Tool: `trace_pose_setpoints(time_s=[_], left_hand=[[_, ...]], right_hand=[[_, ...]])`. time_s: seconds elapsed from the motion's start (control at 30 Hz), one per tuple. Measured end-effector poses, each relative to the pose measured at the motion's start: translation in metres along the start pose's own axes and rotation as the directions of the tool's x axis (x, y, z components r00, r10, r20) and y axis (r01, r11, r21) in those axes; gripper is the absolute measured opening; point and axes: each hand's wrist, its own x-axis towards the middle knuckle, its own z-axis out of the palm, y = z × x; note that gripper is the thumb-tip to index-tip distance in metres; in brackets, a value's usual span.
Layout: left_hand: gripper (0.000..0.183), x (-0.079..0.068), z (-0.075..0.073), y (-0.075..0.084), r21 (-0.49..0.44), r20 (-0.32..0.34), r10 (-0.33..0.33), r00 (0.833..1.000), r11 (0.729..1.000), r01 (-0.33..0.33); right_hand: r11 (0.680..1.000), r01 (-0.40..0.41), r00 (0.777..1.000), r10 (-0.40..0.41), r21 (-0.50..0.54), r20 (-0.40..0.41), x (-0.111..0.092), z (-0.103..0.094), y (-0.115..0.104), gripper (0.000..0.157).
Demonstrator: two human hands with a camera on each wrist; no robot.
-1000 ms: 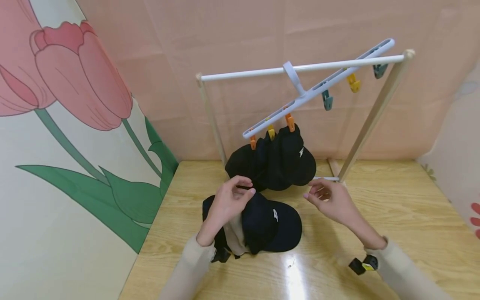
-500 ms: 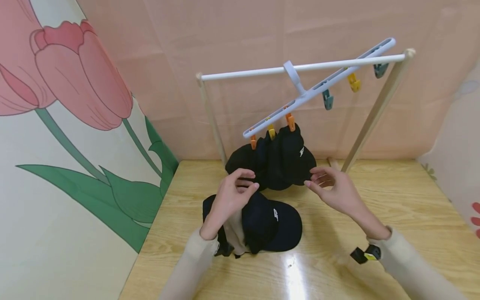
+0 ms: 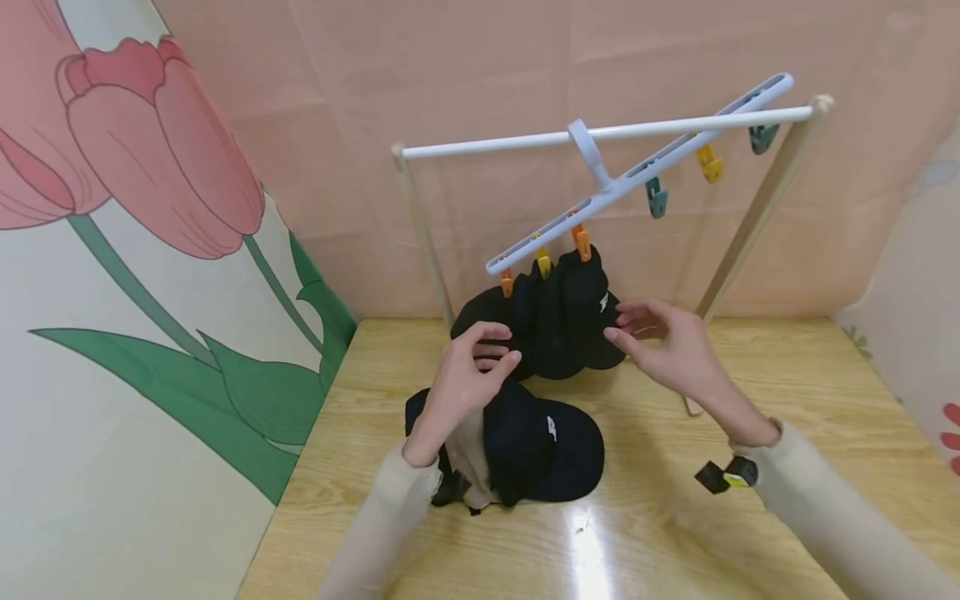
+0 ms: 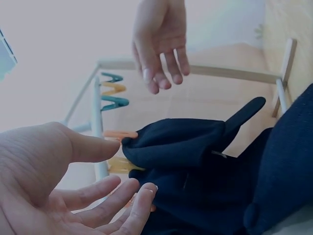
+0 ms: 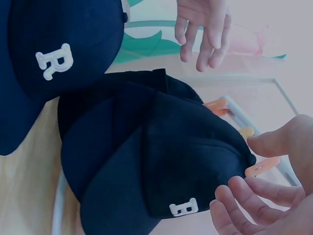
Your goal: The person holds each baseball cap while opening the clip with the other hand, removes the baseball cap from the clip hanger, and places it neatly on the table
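Observation:
Three dark baseball caps [image 3: 562, 325] hang from orange and yellow clips [image 3: 582, 242] on the lower end of a tilted clip hanger [image 3: 615, 190]. In the head view, my left hand [image 3: 468, 375] overlaps the left hanging cap, its fingers bent loosely and its thumb apart from them. My right hand [image 3: 667, 346] is beside the brim of the rightmost cap, holding nothing, with a gap between thumb and fingers. Below, a navy cap [image 3: 525, 442] with a white letter lies on the table against a beige cap [image 3: 471, 458] and a black one, partly hidden by my left arm.
The hanger hooks over the white bar [image 3: 510, 146] of a wooden-legged rack. Bare teal and yellow clips [image 3: 657, 200] hang from its raised right end. The wood-look table [image 3: 787, 400] meets a pink backdrop behind, with a tulip-printed panel [image 3: 172, 167] at the left.
My right hand has risen towards the hanging caps and now overlaps the rightmost brim. My left hand has moved up slightly. The caps stay in place.

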Motion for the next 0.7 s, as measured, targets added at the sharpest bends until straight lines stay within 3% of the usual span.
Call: trace_pose_setpoints(time_s=[0.3,0.53,0.7], left_hand=[[0.037,0.010,0.003,0.008,0.016,-0.014,0.026,1.000,1.000,-0.026],[0.038,0.019,0.007,0.012,0.016,-0.033,0.061,0.998,0.998,-0.060],[0.038,0.024,0.009,0.015,0.017,-0.033,0.073,0.997,0.997,-0.073]], right_hand=[[0.999,0.007,1.000,-0.006,0.037,-0.016,0.020,-0.007,-0.009,0.038],[0.996,-0.080,0.997,0.081,0.050,-0.005,0.034,-0.014,-0.024,0.042],[0.994,-0.097,0.995,0.097,0.052,0.000,0.043,-0.016,-0.028,0.046]])
